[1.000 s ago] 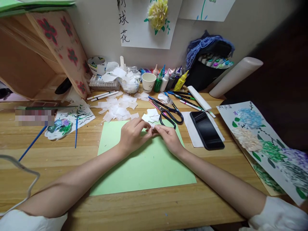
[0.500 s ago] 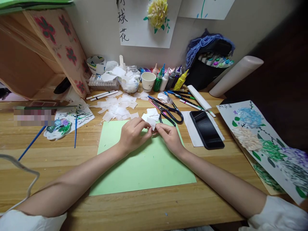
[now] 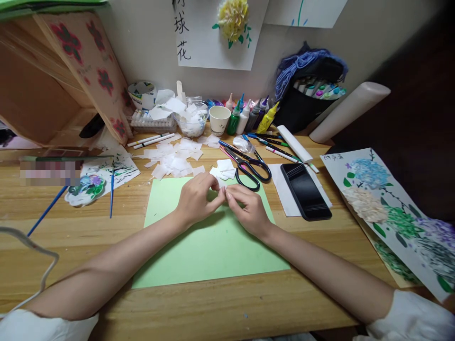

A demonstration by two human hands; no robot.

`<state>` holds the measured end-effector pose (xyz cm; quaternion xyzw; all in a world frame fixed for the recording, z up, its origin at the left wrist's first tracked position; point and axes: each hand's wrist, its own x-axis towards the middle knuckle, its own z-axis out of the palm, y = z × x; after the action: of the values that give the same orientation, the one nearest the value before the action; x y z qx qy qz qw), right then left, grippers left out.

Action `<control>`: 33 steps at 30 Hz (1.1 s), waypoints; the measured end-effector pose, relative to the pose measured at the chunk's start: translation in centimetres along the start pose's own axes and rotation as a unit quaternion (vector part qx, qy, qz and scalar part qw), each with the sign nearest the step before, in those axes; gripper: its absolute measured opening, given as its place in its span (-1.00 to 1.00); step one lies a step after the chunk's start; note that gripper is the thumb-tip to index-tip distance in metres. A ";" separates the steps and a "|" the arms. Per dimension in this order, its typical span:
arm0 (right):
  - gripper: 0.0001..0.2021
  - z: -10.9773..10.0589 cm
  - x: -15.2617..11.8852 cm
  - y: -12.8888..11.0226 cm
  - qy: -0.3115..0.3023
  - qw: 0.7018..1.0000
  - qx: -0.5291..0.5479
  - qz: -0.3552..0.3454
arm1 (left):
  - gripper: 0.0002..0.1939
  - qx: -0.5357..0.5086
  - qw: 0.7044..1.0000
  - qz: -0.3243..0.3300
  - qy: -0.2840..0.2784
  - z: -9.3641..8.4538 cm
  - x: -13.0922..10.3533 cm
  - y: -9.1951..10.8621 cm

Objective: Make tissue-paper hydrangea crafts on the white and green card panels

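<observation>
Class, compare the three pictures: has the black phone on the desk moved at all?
No. The black phone lies in the same spot beside the scissors, on its white sheet.

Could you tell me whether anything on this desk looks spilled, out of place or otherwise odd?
Nothing looks damaged. White paper squares lie scattered loosely behind the green sheet, and the scissors lie open beside them. Both hands, left hand and right hand, pinch a small white paper piece.

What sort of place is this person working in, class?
Probably a home or classroom craft desk: squeeze bottles of paint stand by the wall, scissors lie beside cut white paper squares, and paper-flower pictures rest on the wooden desk.
</observation>
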<state>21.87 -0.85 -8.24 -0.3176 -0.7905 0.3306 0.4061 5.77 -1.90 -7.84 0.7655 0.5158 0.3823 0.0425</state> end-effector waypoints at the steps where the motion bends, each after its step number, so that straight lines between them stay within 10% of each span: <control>1: -0.80 0.0 0.0 0.0 0.004 1.000 -0.014 -0.008 | -0.86 -0.009 1.000 -0.001 -0.004 -0.1 0.0 0.0; 13: -0.77 0.0 -0.1 0.1 0.021 0.987 -0.129 -0.089 | -0.92 -0.083 0.996 -0.023 -0.008 -0.2 -0.1 0.4; 33: -0.79 -0.2 0.3 0.4 0.058 0.998 0.004 -0.006 | -0.91 -0.066 0.997 0.032 0.017 0.0 -0.2 0.3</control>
<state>22.01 -0.32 -8.28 -0.3299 -0.7661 0.3127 0.4544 5.99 -2.19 -7.76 0.7705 0.4655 0.4294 0.0723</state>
